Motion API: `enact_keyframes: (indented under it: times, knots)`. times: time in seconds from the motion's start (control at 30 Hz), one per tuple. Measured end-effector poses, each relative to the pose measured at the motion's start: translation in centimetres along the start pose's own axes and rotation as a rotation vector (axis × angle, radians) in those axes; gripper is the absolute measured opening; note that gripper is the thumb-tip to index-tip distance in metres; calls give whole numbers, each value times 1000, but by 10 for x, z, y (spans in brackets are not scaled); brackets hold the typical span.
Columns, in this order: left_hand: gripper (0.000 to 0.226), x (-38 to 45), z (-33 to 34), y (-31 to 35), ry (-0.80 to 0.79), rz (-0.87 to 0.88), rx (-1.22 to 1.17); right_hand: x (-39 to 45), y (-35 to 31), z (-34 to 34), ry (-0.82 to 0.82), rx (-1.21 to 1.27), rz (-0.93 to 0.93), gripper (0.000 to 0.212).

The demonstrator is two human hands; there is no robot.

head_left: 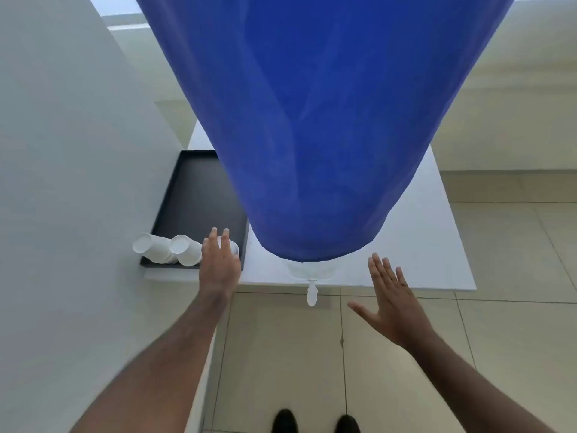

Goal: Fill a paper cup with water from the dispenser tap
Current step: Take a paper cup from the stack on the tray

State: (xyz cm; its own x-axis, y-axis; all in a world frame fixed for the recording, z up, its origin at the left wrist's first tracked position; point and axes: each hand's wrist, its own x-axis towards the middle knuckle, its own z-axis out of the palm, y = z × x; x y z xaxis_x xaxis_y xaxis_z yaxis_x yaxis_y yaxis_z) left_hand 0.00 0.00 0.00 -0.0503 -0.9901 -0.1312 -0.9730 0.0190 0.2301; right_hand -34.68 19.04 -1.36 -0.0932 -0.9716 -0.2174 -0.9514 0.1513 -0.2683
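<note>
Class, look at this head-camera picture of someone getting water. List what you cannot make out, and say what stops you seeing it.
- Head view: the paper cup under the left hand is mostly hidden by the fingers, so the grip is unclear.
- Water level: the blue cover hides the bottle.
- Tap: too small to show its lever.
- Black tray: its right side lies behind the cover.
- Right hand: open, holding nothing.

White paper cups on tray

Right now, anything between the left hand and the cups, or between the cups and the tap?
Nothing visible. The left hand is already over the rightmost paper cup on the black tray. From there to the tap only bare table edge shows.
</note>
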Motion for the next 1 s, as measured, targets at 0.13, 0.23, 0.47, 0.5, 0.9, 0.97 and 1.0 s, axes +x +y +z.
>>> enact_keyframes:
  times: [0.13,0.23,0.47,0.5,0.9,0.97,1.0]
  knots:
    - [65,24,5,-4,-69,-41,42,6,0,7,-20,-9,1,114]
    - [66,30,16,-7,-126,-8,46,8,1,15,-19,-12,11,114]
    - [71,23,4,-16,41,86,-19,11,0,32,-1,43,19,108]
    - [68,18,2,-19,69,93,-55,8,0,36,6,61,23,105]
    - [47,-112,36,-21,19,34,-572,-43,-43,93,66,340,233,45]
    - [38,-129,46,-15,-40,-51,-746,-53,-54,106,-13,472,276,47]
    - [34,-137,52,-10,-67,-108,-840,-58,-60,112,-49,524,294,50]
